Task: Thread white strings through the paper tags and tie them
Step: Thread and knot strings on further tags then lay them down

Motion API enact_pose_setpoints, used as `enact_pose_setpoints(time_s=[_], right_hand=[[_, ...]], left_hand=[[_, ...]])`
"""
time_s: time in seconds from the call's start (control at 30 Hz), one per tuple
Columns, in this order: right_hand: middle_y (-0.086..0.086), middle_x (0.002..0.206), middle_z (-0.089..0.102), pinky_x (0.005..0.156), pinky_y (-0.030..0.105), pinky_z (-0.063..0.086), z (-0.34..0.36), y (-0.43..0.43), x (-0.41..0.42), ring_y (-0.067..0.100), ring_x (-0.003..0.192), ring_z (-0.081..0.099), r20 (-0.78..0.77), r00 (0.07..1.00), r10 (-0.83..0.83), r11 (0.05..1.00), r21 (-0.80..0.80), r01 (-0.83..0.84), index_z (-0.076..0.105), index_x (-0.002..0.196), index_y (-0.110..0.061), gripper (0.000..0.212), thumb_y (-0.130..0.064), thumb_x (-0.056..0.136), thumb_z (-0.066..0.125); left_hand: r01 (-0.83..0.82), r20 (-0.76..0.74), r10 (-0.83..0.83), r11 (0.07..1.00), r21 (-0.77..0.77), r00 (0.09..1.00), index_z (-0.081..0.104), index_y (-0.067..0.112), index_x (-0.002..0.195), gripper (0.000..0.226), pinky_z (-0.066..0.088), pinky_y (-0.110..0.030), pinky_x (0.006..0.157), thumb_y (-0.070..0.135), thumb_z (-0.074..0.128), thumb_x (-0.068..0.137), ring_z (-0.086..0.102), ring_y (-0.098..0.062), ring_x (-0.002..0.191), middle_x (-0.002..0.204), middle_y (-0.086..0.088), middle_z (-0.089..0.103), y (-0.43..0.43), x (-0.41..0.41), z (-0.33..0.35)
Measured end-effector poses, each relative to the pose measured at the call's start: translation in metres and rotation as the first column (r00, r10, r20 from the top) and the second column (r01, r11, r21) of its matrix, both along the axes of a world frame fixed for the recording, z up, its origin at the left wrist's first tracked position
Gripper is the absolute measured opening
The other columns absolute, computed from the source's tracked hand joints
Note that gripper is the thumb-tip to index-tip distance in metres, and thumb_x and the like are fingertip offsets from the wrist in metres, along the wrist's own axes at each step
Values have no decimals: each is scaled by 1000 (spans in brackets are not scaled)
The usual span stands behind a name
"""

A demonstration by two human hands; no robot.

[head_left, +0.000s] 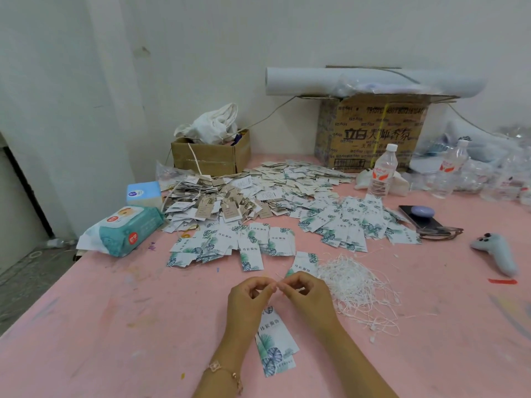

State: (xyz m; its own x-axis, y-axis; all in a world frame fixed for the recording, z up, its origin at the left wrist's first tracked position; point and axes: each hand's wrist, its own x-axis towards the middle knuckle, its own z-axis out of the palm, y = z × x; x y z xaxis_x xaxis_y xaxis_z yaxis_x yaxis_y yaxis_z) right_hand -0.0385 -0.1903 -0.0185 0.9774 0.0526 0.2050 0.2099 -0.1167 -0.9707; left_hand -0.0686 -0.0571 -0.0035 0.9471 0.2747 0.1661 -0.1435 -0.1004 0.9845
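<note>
The left hand (249, 297) and the right hand (311, 297) meet fingertip to fingertip above the near middle of the pink table (115, 326). Both have their fingers curled, with thumb and forefinger pinched on what seems to be a thin white string (277, 286), which is too fine to see plainly. The tag (274, 340) sits just nearer than the hands, between the two wrists, its far end hidden behind the left hand. It is a white paper oblong with dark printed characters and green and blue leaves at its near end. Just right of the right hand lies a tangled heap of loose strings (359, 291). Farther off, more leaf-printed tags (253, 242) spread across the table.
</note>
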Motion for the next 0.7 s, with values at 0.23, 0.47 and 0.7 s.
enact_pose_setpoints(time_s=[0.23,0.47,0.7], right_hand=[[5,66,64,58,31,49,13,-7,-4,24,61,59,-40,996,80,995,65,-78,70,72,-15,7,-15,77,74],[4,61,56,55,24,41,20,-6,-9,15,58,49,-62,993,101,989,110,-94,66,70,-7,12,0,79,68],[-4,58,59,56,17,42,23,-7,-7,10,58,52,-39,994,103,992,72,-100,67,66,-9,16,3,77,69]], left_hand=[[109,-6,-110,991,-76,994,78,26,73,8,45,-19,57,18,81,75,53,-11,63,70,1,72,5,-3,4],[136,10,-136,987,-83,991,76,22,72,14,43,-19,54,31,85,65,51,-13,60,65,-1,68,3,-4,4],[126,-1,-126,991,-48,992,76,24,70,9,43,-19,55,26,85,68,51,-13,60,67,-2,70,2,-4,4]])
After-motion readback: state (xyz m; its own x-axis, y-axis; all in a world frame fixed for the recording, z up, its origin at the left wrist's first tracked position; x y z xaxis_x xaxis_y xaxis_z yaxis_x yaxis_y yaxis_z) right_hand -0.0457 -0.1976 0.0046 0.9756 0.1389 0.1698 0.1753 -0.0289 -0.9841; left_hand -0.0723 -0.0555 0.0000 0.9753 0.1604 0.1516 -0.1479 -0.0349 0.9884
